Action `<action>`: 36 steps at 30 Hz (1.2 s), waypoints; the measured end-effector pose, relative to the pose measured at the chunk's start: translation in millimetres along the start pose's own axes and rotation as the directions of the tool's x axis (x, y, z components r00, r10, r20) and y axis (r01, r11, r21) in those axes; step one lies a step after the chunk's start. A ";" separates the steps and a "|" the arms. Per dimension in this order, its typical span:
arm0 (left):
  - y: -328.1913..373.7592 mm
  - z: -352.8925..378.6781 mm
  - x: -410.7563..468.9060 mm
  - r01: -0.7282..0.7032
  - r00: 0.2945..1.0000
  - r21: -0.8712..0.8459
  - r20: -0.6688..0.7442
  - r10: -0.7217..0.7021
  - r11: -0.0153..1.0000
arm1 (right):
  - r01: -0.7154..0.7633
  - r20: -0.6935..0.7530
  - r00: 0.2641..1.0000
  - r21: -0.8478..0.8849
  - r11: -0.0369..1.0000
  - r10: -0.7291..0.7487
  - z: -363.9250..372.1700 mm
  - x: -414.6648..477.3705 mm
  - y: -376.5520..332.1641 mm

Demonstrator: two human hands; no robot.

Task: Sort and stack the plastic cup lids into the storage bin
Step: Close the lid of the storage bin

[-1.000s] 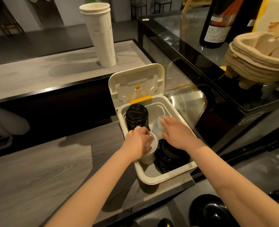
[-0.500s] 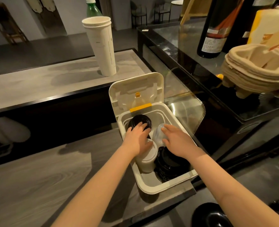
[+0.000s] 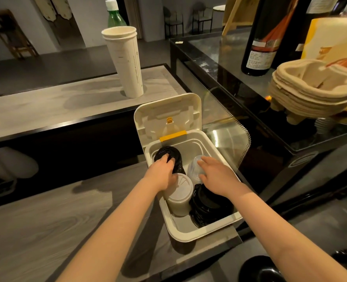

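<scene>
Counter point(image 3: 36, 220) — left hand point(image 3: 160, 174) on black lids point(image 3: 165, 152), right hand point(image 3: 215, 176) on clear lids point(image 3: 193, 166) — grips unclear

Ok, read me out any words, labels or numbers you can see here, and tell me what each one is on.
Nothing here reads clearly.
Dark bottle's label: lines of print, too small and blurred to read.
Stack of paper cups: small print and a vertical line of text, unreadable.
Yellow bag: orange graphics only, blurred.
Storage bin: no text visible.
</scene>
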State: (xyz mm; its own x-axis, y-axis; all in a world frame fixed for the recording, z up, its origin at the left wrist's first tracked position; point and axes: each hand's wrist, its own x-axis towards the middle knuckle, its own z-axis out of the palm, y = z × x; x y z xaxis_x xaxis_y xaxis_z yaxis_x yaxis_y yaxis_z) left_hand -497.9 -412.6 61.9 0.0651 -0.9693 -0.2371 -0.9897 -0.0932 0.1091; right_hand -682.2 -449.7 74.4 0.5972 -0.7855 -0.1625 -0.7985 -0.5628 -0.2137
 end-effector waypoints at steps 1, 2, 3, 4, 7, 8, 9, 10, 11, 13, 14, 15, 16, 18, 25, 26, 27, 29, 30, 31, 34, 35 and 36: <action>-1.2 -0.6 0.9 -0.010 1.000 0.011 -0.004 0.010 1.000 | 0.000 -0.002 1.000 -0.008 1.000 0.000 -0.1 0.4 -0.6; -2.4 -1.0 1.7 -0.022 1.000 0.023 -0.008 0.022 1.000 | 0.002 -0.002 1.000 -0.016 1.000 -0.002 -0.1 0.6 -1.3; -3.1 -1.5 2.5 -0.033 0.999 0.035 -0.012 0.034 0.999 | 0.005 -0.004 1.000 -0.025 1.000 -0.005 -0.3 0.9 -1.8; -3.0 -2.5 3.0 -0.042 0.999 0.045 -0.015 0.043 0.998 | 0.009 -0.005 1.000 -0.036 0.999 -0.009 -0.7 1.5 -2.1; -2.6 -4.6 5.3 -0.038 0.999 0.046 -0.032 0.039 0.998 | 0.000 0.004 1.000 -0.037 0.999 0.000 -4.8 3.1 -2.9; -3.4 -4.9 5.4 -0.026 0.999 0.040 -0.046 0.028 0.999 | -0.005 0.002 1.000 -0.029 1.000 0.005 -6.0 3.7 -3.0; -4.3 -5.0 5.2 -0.016 0.998 0.030 -0.063 0.018 0.999 | -0.007 -0.007 1.000 -0.019 1.000 0.006 -6.9 4.2 -3.0; -5.0 -5.3 4.7 -0.009 0.997 0.015 -0.081 0.010 1.000 | -0.006 -0.021 1.000 -0.007 1.000 0.006 -8.4 4.8 -3.4; -5.7 -5.4 4.3 -0.005 0.995 -0.004 -0.098 0.005 1.000 | -0.003 -0.038 0.999 0.009 1.000 0.003 -10.0 6.2 -3.8; -5.8 -6.3 2.5 -0.003 0.990 -0.054 -0.141 -0.005 0.999 | 0.012 -0.080 0.997 0.049 0.999 -0.008 -15.3 10.9 -5.3; -5.7 -7.1 1.4 -0.002 0.986 -0.080 -0.166 -0.011 0.997 | 0.023 -0.104 0.994 0.061 0.998 -0.017 -18.5 14.0 -6.2; -5.7 -8.7 -0.1 -0.003 0.981 -0.103 -0.193 -0.017 0.995 | 0.031 -0.131 0.991 0.072 0.997 -0.021 -22.5 17.8 -7.3; -6.0 -11.0 -1.9 -0.005 0.976 -0.123 -0.218 -0.022 0.992 | 0.035 -0.160 0.987 0.085 0.996 -0.021 -27.3 21.8 -8.5; -7.5 -20.5 -4.3 -0.023 0.960 -0.148 -0.281 -0.020 0.989 | 0.050 -0.236 0.971 0.110 0.993 -0.023 -39.5 32.1 -11.9; -30.5 -117.9 11.5 0.033 0.805 -0.027 -0.592 -0.043 0.999 | 0.100 -0.379 0.920 -0.010 0.995 -0.096 -113.4 91.9 -32.9; -32.2 -128.6 14.8 0.056 0.807 -0.017 -0.588 -0.055 0.998 | 0.091 -0.378 0.920 -0.051 0.995 -0.103 -120.7 98.9 -34.4; -33.8 -137.8 18.8 0.082 0.822 -0.010 -0.565 -0.073 0.997 | 0.075 -0.356 0.929 -0.094 0.993 -0.104 -127.6 107.2 -36.1; -37.7 -151.3 27.6 0.126 0.867 0.013 -0.487 -0.104 0.992 | 0.044 -0.277 0.957 -0.173 0.984 -0.091 -137.8 123.2 -40.2; -38.7 -155.4 31.2 0.139 0.892 0.019 -0.436 -0.117 0.990 | 0.034 -0.233 0.969 -0.200 0.979 -0.081 -142.2 129.9 -42.3; -39.9 -157.6 34.7 0.146 0.911 0.019 -0.391 -0.127 0.989 | 0.028 -0.197 0.978 -0.222 0.975 -0.073 -145.4 135.4 -43.7; -42.9 -154.9 41.2 0.140 0.929 -0.004 -0.345 -0.132 0.990 | 0.044 -0.168 0.981 -0.273 0.961 -0.093 -148.5 143.4 -44.0; -42.8 -152.9 42.9 0.135 0.928 -0.012 -0.350 -0.131 0.991 | 0.053 -0.164 0.981 -0.268 0.962 -0.100 -148.7 144.4 -43.0; -42.3 -151.0 44.0 0.133 0.925 -0.027 -0.355 -0.134 0.991 | 0.060 -0.156 0.983 -0.245 0.968 -0.100 -148.7 145.4 -42.0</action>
State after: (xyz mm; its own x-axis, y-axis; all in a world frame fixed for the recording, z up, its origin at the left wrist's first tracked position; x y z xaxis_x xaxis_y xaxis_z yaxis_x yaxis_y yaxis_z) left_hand -433.9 -485.7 192.6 0.2383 -0.9651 0.1085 -0.9683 -0.2275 0.1030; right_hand -573.2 -578.6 203.0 0.6550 -0.7556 0.0123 -0.7556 -0.6547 0.0199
